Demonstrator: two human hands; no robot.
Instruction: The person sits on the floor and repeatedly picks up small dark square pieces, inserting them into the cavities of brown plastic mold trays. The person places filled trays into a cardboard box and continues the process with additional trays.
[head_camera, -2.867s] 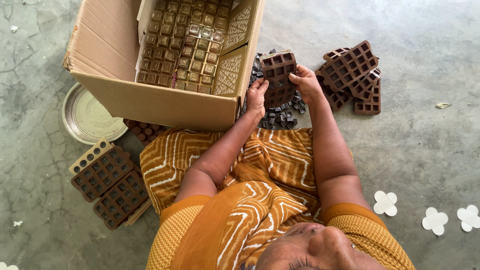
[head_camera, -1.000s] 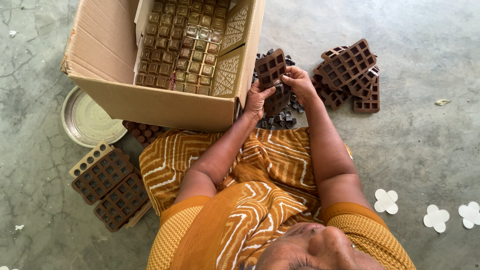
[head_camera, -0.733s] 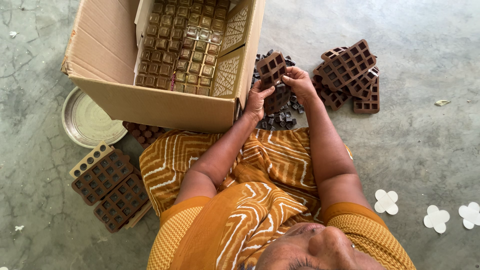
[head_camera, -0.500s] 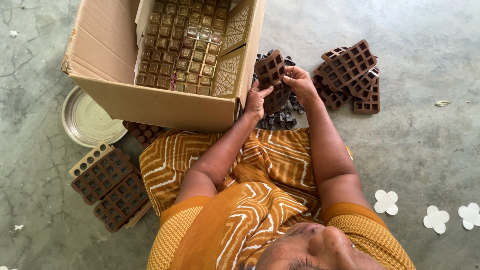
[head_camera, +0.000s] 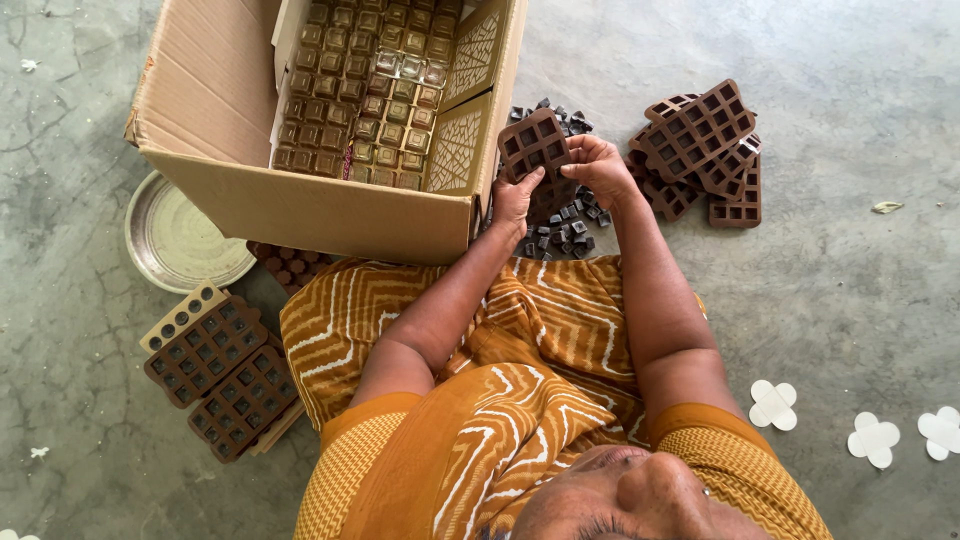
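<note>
Both hands, left hand (head_camera: 514, 196) and right hand (head_camera: 598, 166), are pinching a brown mould (head_camera: 534, 144) above loose cubes (head_camera: 563, 226), right of the box (head_camera: 300, 205).

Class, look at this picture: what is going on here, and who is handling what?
A person sits on a concrete floor, holding a brown square-celled mould in both hands: left hand at its lower edge, right hand at its side. Below the mould lies a heap of small dark cubes. An open cardboard box beside the left hand holds rows of brown squares. More moulds are stacked to the right and lower left, near a round metal plate.
</note>
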